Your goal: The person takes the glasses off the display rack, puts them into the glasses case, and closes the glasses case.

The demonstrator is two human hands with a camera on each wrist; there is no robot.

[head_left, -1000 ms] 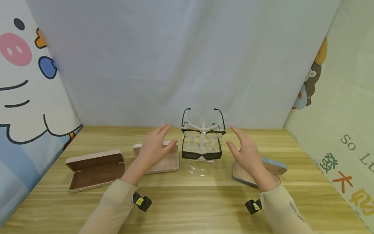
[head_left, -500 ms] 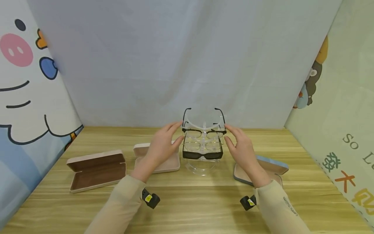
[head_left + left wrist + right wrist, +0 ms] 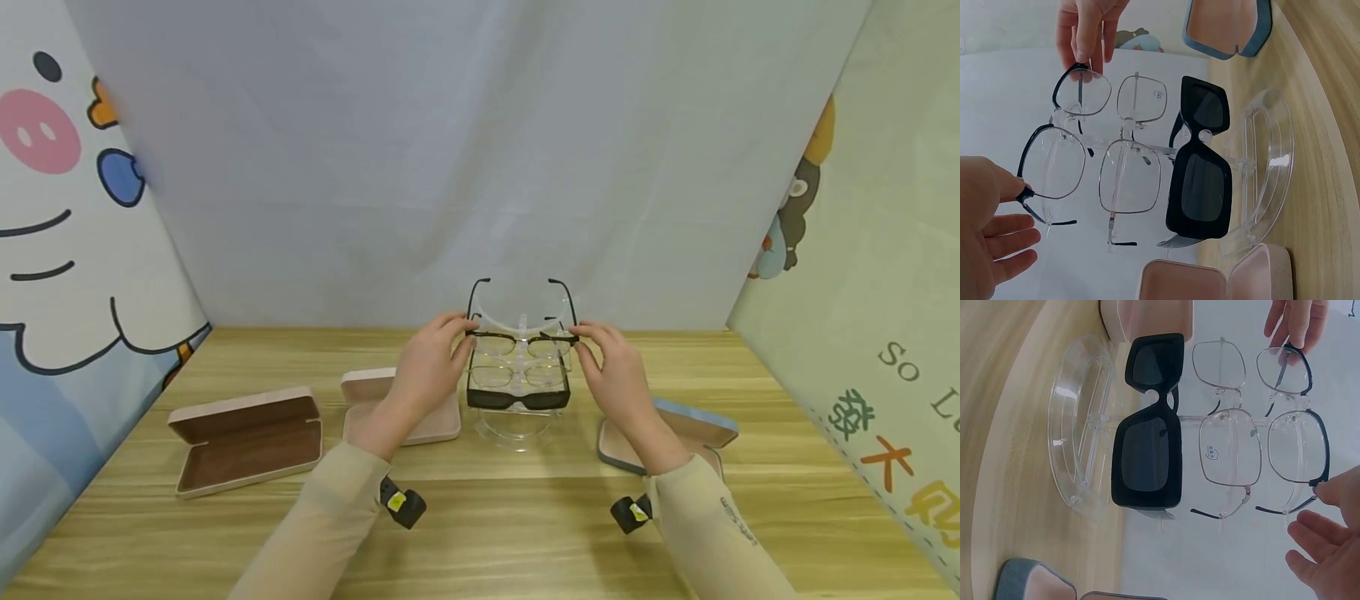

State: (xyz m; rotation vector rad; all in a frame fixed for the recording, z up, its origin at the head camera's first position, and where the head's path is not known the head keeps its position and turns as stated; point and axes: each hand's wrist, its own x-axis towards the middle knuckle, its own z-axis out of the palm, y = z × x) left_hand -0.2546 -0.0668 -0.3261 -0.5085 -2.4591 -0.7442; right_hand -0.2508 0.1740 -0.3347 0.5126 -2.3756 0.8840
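A clear display stand (image 3: 517, 440) holds three pairs of eyewear, one above another. At the top are eyeglasses with black brow bars (image 3: 495, 336), their temples pointing back. My left hand (image 3: 426, 367) pinches their left corner near the hinge, thumb toward me. My right hand (image 3: 618, 377) pinches the opposite corner the same way. In the left wrist view, the left thumb (image 3: 1007, 182) meets the frame while other fingers spread below. Thin metal-rimmed eyeglasses (image 3: 1230, 447) sit in the middle, and black sunglasses (image 3: 1147, 456) sit lowest. Both are untouched.
Three glasses cases lie open on the wooden table (image 3: 517, 533): a brown-lined one (image 3: 251, 450) at far left, a pink-lined one (image 3: 435, 423) left of the stand, and a blue one (image 3: 697, 425) at right, partly behind my right forearm. A pale curtain (image 3: 480, 167) hangs behind.
Both hands have moved inward from either side of the stand and now pinch the corners of the top eyeglasses. The eyewear and cases stay where they were.
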